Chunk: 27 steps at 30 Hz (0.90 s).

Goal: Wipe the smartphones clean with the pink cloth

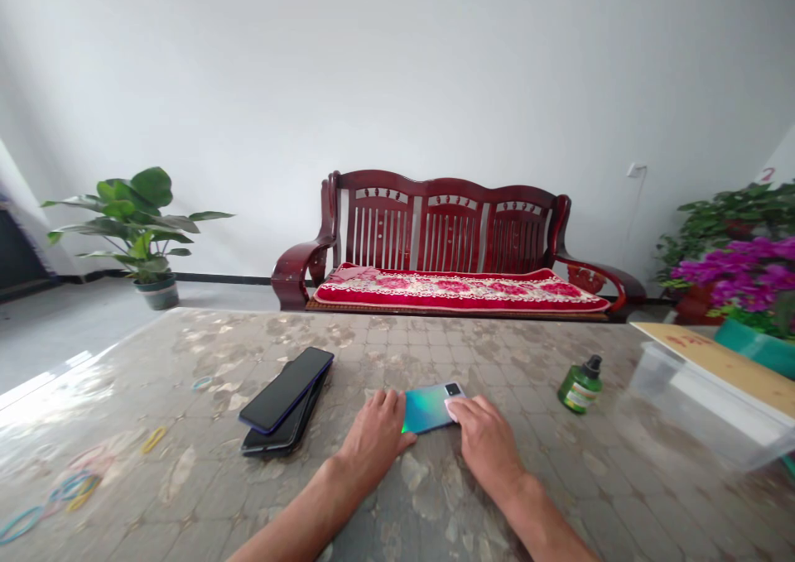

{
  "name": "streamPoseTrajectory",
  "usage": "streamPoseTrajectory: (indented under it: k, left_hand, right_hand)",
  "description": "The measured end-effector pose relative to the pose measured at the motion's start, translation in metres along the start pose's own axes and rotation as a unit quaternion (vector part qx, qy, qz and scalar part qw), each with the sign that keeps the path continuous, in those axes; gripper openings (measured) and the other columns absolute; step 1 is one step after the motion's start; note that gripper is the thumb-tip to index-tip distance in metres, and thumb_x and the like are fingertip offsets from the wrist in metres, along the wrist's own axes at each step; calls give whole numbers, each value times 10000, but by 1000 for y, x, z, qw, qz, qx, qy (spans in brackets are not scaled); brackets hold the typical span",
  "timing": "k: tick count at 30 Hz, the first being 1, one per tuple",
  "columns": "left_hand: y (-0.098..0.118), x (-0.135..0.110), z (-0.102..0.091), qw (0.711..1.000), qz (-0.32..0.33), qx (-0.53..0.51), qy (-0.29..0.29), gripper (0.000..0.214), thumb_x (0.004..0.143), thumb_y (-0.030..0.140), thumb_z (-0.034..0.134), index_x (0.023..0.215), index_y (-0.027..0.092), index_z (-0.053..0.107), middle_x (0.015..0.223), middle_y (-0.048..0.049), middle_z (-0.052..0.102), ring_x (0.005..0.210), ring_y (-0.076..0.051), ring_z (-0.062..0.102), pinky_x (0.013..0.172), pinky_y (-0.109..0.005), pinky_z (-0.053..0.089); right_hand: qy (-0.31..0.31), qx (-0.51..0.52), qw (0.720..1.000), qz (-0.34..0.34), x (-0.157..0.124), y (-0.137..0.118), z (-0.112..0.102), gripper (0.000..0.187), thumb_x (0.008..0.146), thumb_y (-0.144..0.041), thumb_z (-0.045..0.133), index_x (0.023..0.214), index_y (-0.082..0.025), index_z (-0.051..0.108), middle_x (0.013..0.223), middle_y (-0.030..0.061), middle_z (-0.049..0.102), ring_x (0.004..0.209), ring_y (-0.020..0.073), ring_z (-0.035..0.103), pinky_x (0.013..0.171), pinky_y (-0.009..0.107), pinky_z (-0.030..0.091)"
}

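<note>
A phone (426, 409) with a shiny blue-green back lies face down on the patterned table cover, its dark camera block at the upper right corner. My left hand (377, 428) grips its left end, with fingers over the far edge and thumb at the near edge. At the right end my right hand (488, 438) is closed on a small white cloth or wipe (452, 409), pressed against the phone near the camera. To the left, a black phone with a blue edge (289, 388) rests askew on top of another dark phone (279, 439).
A green bottle with a black cap (580, 386) stands on the table to the right. Beyond it are a clear plastic box (689, 405) and purple flowers (745, 272). Colored rubber bands (74, 487) lie at the left. A wooden bench (450, 231) stands behind the table.
</note>
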<state>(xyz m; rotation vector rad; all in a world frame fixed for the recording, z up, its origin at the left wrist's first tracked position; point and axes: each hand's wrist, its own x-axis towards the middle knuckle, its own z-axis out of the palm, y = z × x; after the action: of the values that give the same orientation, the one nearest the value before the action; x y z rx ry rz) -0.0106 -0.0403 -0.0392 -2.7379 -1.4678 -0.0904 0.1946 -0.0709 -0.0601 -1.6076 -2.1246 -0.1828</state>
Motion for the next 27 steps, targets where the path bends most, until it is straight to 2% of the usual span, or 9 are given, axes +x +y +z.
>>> streamPoseTrajectory:
  k: [2, 8, 10, 14, 16, 19, 23, 27]
  left_hand:
    - [1, -1, 0, 1000, 3, 3, 0, 485, 875, 436, 677, 1236, 129, 576, 1180, -163, 594, 1070, -331, 536, 930, -455, 451]
    - [1, -3, -1, 1000, 17, -6, 10, 372, 901, 382, 650, 1179, 139, 602, 1147, -162, 599, 1062, -329, 543, 910, -464, 462]
    - [0, -2, -1, 1000, 16, 2, 12, 362, 918, 387, 622, 1172, 130, 605, 1138, -168, 604, 1052, -333, 550, 900, -467, 469]
    - [0, -1, 3, 999, 20, 36, 17, 409, 949, 405, 567, 1225, 103, 582, 1172, -184, 607, 1060, -332, 565, 894, -444, 482]
    - [-1, -1, 6, 998, 28, 55, 31, 418, 963, 395, 547, 1252, 92, 567, 1199, -194, 603, 1078, -326, 570, 894, -428, 488]
    - [-2, -1, 8, 995, 40, 71, 55, 387, 965, 371, 553, 1241, 100, 573, 1182, -186, 620, 1061, -311, 593, 882, -415, 503]
    - [-9, 1, 5, 995, 47, 56, 68, 226, 985, 311, 519, 1105, 154, 628, 1034, -119, 676, 936, -284, 649, 808, -395, 533]
    - [-16, 4, -3, 998, 41, 16, 46, 218, 1016, 309, 455, 1010, 177, 629, 916, -72, 710, 866, -254, 684, 761, -342, 537]
  right_hand:
    - [3, 0, 1000, -1, 1, -2, 2, 366, 893, -10, 440, 1066, -197, 703, 1035, 49, 722, 941, 213, 598, 864, 323, 470]
    - [8, 45, 996, -79, 8, -21, 9, 421, 914, -13, 408, 1105, -245, 702, 1092, 30, 714, 981, 192, 600, 892, 308, 475]
    - [14, 40, 997, -63, 9, -16, 6, 398, 911, -19, 423, 1098, -234, 701, 1086, 34, 715, 980, 192, 600, 897, 309, 473]
    - [38, -2, 999, 18, 12, 8, -2, 335, 889, -23, 463, 1032, -207, 704, 1008, 48, 724, 942, 202, 608, 863, 314, 480]
    - [52, -15, 998, 31, 12, 14, -4, 326, 879, -19, 467, 991, -210, 707, 962, 48, 725, 904, 204, 615, 828, 313, 489]
    - [73, 3, 997, -7, 13, 9, -3, 330, 873, -13, 465, 973, -217, 704, 941, 45, 723, 881, 201, 620, 804, 309, 502]
    - [116, 55, 988, -82, 14, -4, -4, 354, 895, -27, 444, 1057, -227, 687, 1005, 39, 720, 927, 193, 624, 853, 316, 512]
    - [183, 53, 978, -88, 18, 2, -8, 336, 941, -77, 429, 1115, -222, 677, 1021, 45, 721, 928, 193, 632, 860, 338, 520]
